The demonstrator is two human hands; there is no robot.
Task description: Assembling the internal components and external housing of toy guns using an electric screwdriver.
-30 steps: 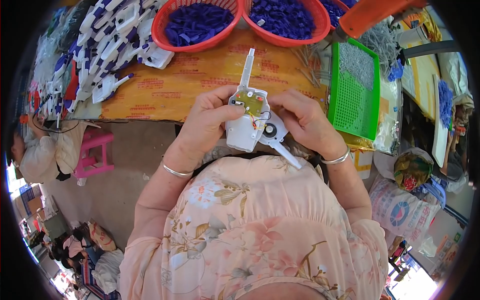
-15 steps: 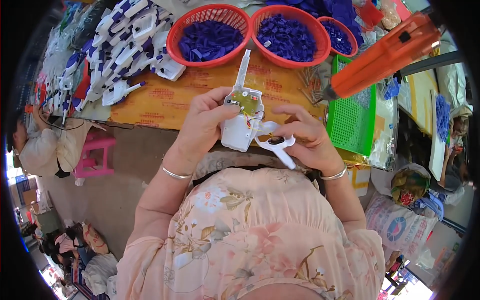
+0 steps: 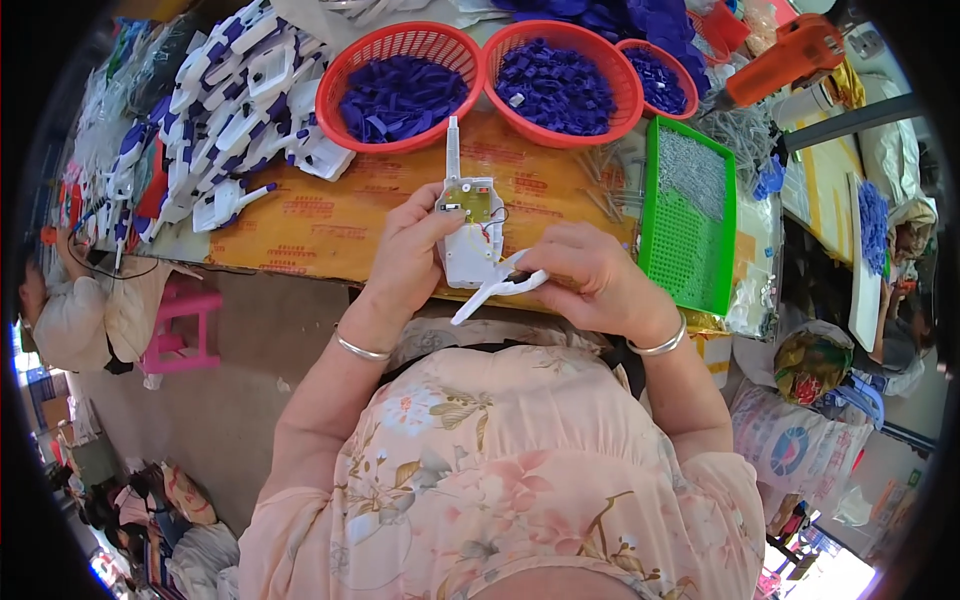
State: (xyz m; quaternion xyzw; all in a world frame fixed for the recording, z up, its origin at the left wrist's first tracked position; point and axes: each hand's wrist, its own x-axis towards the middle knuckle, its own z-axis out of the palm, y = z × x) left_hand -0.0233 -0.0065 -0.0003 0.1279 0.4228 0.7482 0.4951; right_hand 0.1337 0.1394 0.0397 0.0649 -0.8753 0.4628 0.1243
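My left hand is closed around a white plastic housing half with a long antenna-like stem pointing away from me. A green circuit board lies inside it, my left thumb pressing near its edge. Thin coloured wires run at the board's right side. In my right hand, pinched between fingers and thumb, is a white ring-shaped cover with a handle-like arm, tilted beside the housing's lower right edge. My fingers hide part of the cover, including most of a dark round part in its ring.
Red baskets of purple parts stand at the back. White-and-purple assemblies are heaped at left. A green tray of screws lies right, below an orange power screwdriver. A person sits at far left near a pink stool.
The orange screwdriver has swung away to the upper right. My right hand has brought the cover left, turned, against the housing's lower edge. My left hand still holds the housing.
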